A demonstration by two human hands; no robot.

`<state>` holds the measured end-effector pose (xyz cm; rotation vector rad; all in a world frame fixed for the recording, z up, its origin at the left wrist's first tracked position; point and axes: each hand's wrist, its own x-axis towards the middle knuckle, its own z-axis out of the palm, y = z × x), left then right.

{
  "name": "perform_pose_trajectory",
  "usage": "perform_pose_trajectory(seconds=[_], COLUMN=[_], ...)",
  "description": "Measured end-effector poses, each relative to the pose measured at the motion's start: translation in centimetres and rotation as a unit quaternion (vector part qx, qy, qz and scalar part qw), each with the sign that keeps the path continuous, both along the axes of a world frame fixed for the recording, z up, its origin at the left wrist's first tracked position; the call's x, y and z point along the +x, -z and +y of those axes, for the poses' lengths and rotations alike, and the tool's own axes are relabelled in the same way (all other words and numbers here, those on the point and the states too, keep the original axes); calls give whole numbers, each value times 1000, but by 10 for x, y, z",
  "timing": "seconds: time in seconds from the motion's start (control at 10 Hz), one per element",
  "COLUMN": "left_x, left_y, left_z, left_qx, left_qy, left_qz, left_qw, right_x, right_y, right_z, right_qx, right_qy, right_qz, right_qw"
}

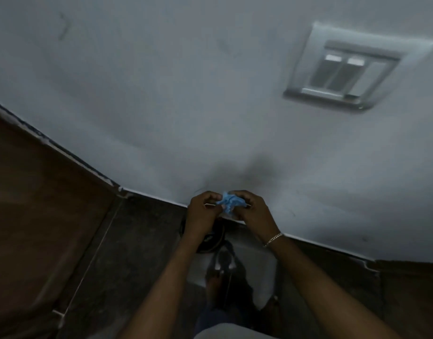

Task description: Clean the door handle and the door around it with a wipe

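- Wall [161, 94]: one pale grey surface fills the upper half of the view. It is dim, with dark smudges just above the hands.
- Brown panel [39, 204]: one, at the left, cut off by the left and bottom edges of the view. Whether it is the door cannot be told.
- Floor [137, 241]: dark tiles below the wall's lower edge, partly hidden by both forearms. A dark round object [208, 241] lies just behind the left wrist and is too dark to identify.
- Switch plate [352, 67]: one, on the wall at upper right, blurred; two rockers show side by side.
- Left hand [202, 211]: one, with fingers curled, thumb and fingertips pinching the left end of the wipe.
- Right hand [256, 211]: one, with fingers curled, pinching the right end of the wipe.
- Foot [214, 287]: one shows between the forearms, dark and indistinct.
- Wipe [229, 203]: one, blue and crumpled, held between both hands in front of the wall's lower edge. Its ends are hidden by the fingers.
- Bracelet [274, 239]: one chain on the right wrist.
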<state>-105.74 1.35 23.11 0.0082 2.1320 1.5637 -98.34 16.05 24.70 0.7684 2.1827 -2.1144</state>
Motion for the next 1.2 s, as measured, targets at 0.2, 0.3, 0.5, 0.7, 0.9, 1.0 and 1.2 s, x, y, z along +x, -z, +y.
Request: perform_pose_trajectory(seconds=[0.2,0.3,0.5,0.7,0.9,1.0,1.2], left_x=[-46,-62,-79,-84,-93,-99,-110], left_y=[79,125,229,319,372,384,362], left_z=[-31,-41,-61,-78,-89,-102,-114], left_qx=[-69,-89,-116,-125,-110,-185,-213], left_qy=[16,10,10,21,76,137,118], left_qz=[-27,-47,-84,-111,-152,-120,-51], left_qw=[997,995,990,986,979,966,968], right_x=[-58,-81,-110,-119,-130,-132,-130], right_y=[72,117,224,324,387,393,357], right_z=[-37,-51,-69,-85,-97,-94,-76], right_qx=[15,3,-36,-23,18,102,141], right_qy=[-19,-13,-16,-31,-52,-78,-86], right_qz=[-114,-170,-227,-268,-310,-312,-336], right_qw=[993,985,973,963,949,941,927])
